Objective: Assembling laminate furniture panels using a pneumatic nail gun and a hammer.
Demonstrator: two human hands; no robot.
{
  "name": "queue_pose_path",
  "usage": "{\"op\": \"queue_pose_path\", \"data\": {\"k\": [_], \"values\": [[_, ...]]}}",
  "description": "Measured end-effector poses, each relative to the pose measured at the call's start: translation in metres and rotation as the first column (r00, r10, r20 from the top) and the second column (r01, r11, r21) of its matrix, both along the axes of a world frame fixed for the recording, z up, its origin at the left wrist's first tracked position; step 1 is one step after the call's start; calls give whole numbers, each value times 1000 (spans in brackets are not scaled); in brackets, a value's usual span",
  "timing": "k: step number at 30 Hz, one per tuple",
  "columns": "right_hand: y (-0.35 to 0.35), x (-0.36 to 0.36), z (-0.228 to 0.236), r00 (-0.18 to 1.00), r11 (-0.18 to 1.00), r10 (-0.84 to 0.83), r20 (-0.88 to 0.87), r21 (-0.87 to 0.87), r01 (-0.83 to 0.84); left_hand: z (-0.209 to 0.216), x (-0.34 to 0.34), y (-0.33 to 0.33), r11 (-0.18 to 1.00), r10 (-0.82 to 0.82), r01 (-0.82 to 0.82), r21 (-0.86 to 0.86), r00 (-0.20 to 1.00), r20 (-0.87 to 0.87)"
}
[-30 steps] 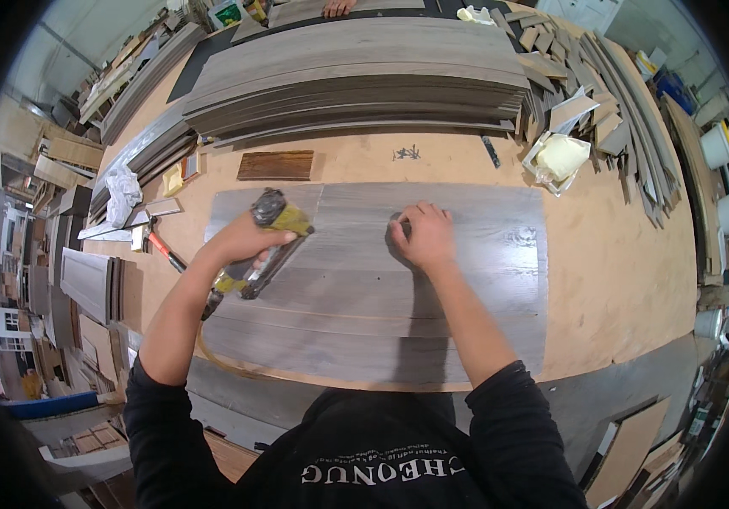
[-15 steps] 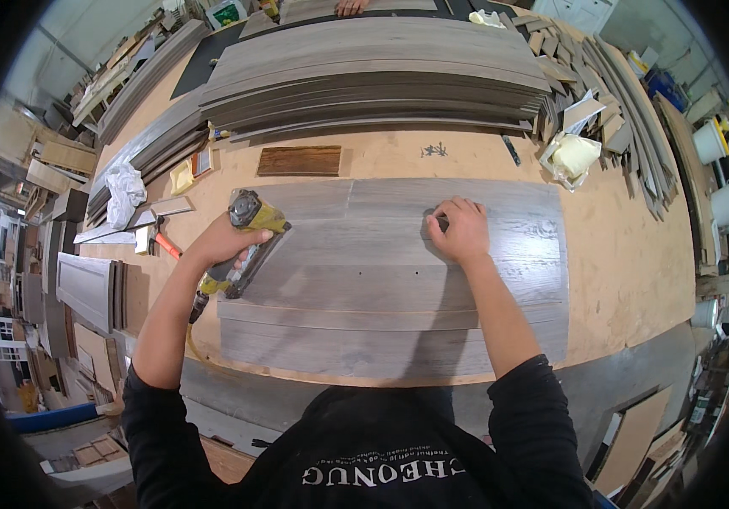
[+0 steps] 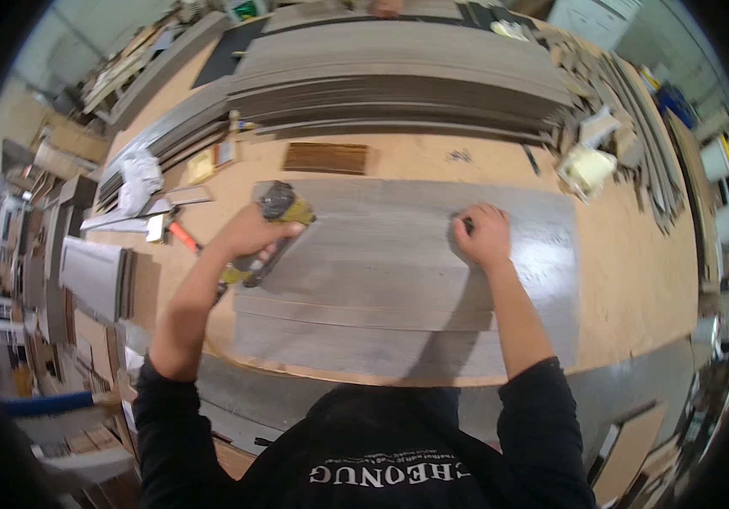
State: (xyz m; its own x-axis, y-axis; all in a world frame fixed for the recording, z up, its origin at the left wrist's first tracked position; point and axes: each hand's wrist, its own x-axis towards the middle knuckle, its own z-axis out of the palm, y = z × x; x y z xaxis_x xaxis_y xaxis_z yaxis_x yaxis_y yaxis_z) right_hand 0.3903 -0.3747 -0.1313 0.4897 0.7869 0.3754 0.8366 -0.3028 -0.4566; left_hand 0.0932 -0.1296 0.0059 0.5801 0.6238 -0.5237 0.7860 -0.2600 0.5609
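My left hand (image 3: 250,232) is wrapped round a yellow and black nail gun (image 3: 284,204). The tool is over the left part of a grey wood-grain panel (image 3: 364,259) lying flat on the bench. Its nose is partly hidden and blurred, so contact with the panel cannot be told. On the right part of the same panel rests my right hand (image 3: 486,237), fingers curled in with a dark gap beside the thumb. Whatever those fingers hold, if anything, is hidden. Thin seams run across the panel near its front edge.
Behind the panel stands a high stack of grey boards (image 3: 398,85), with a brown wood piece (image 3: 326,158) before it. An orange-handled hammer (image 3: 183,237) lies left; a pale-yellow lump in wrapping (image 3: 589,172) lies right, near loose offcuts. Another person's hand (image 3: 385,8) shows at the far edge.
The whole view has shifted, so the bench and both hands appear farther right, and the picture is blurrier. Against the panel, both hands and the nail gun stay nearly where they were.
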Motion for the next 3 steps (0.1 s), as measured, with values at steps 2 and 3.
{"op": "queue_pose_path", "data": {"k": [2,3], "values": [[-2,-1,2,999,991,-19,-39,-135,14,-2,-23,-5,994,112,-113,13,993,40],[12,-4,6,999,993,11,-34,-118,-15,-5,-35,-11,990,137,-141,24,984,118]]}}
